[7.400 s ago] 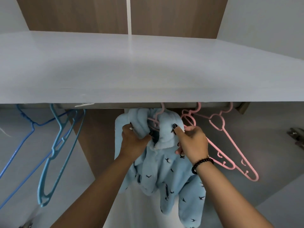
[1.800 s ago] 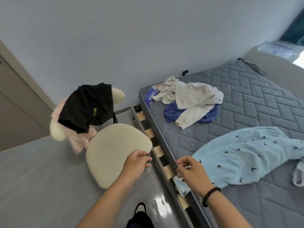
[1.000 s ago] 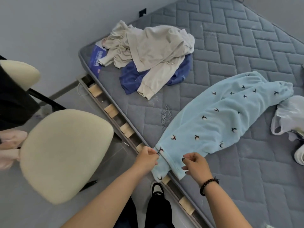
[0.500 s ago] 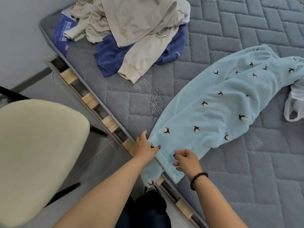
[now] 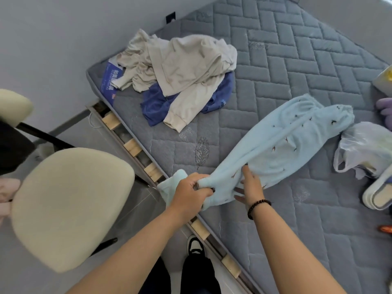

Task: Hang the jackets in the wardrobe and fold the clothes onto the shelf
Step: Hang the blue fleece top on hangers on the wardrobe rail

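Observation:
Light blue fleece trousers point(image 5: 282, 141) with small dark bird marks lie across the grey quilted mattress point(image 5: 286, 60). My left hand point(image 5: 189, 193) grips the bunched leg end at the mattress edge and lifts it. My right hand point(image 5: 250, 185) lies beside it with straight fingers spread against the fabric, a dark bead bracelet on the wrist. A heap of beige clothes point(image 5: 180, 62) sits on a dark blue garment point(image 5: 157, 105) near the mattress's far left corner.
A cream office chair point(image 5: 67, 204) stands on the left, close to the bed's wooden slats point(image 5: 131, 145). A clear plastic bag point(image 5: 364, 145), a white slipper point(image 5: 377, 192) and a purple item point(image 5: 385, 109) lie at the mattress's right. My shoe point(image 5: 195, 247) is by the bed frame.
I left the wardrobe for the bed. Since half a second ago my left hand has gathered and raised the trouser leg end, and my right hand has opened flat on the cloth.

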### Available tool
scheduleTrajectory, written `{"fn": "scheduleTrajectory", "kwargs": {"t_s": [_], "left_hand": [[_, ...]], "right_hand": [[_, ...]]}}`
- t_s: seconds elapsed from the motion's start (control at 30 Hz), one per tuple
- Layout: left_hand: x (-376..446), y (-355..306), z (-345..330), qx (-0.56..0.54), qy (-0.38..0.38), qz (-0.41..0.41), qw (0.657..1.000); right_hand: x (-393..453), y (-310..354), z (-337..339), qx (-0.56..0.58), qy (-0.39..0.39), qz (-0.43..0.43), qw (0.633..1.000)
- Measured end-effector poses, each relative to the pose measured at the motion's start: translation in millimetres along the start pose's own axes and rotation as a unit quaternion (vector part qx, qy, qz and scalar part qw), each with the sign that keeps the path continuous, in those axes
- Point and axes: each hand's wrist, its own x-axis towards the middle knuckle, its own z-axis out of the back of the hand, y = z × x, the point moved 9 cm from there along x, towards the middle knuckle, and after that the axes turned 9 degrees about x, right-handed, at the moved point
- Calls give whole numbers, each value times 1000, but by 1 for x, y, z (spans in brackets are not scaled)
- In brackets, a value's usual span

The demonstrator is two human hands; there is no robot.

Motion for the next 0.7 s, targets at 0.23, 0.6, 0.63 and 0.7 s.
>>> {"fn": "scheduleTrajectory", "kwargs": {"t_s": [0.23, 0.6, 0.63, 0.7], "left_hand": [[-58, -66, 22, 22, 46, -44, 998], [-77, -108, 78, -313, -82, 25, 946], [-75, -110, 82, -305, -92, 51, 946], [-74, -112, 82, -303, -70, 99, 945]], "right_hand": [[-53, 82, -28, 137, 26, 34, 990], [-212, 223, -64, -115, 217, 387, 889], [-224, 225, -68, -134, 243, 396, 875], [-244, 224, -75, -171, 292, 405, 850]]}}
